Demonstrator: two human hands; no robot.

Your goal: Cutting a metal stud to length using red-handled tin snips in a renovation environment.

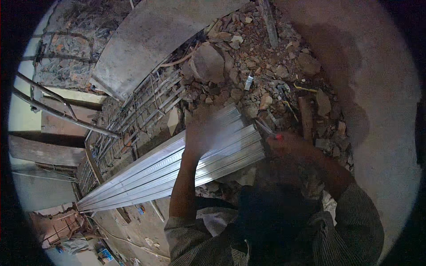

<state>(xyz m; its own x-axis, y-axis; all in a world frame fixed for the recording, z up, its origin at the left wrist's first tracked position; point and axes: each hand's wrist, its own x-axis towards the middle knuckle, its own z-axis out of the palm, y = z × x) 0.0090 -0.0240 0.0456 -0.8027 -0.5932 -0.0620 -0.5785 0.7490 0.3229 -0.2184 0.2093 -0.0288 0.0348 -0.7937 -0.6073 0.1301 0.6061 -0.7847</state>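
Observation:
A long bundle of shiny metal channels [177,166] slants from the far left to the middle, its near ends fanned out. My left hand [199,133] rests on or just over the bundle near those ends; motion smears its fingers. To the right of the ends, my right hand [293,148] is closed round a red-handled tool [278,137]. Its thin, pale metal front points up and left toward the channel ends; blur and shadow hide its exact kind. A small silvery metal offcut [248,82] lies on the rubble beyond the bundle.
Broken stone and rubble [253,48] cover the ground ahead. A large slab [151,40] and a rebar lattice [146,102] lie to the left, with bent pipes [66,113] beside them. A wooden post [268,24] stands at the far edge; a plain wall [377,111] rises at right.

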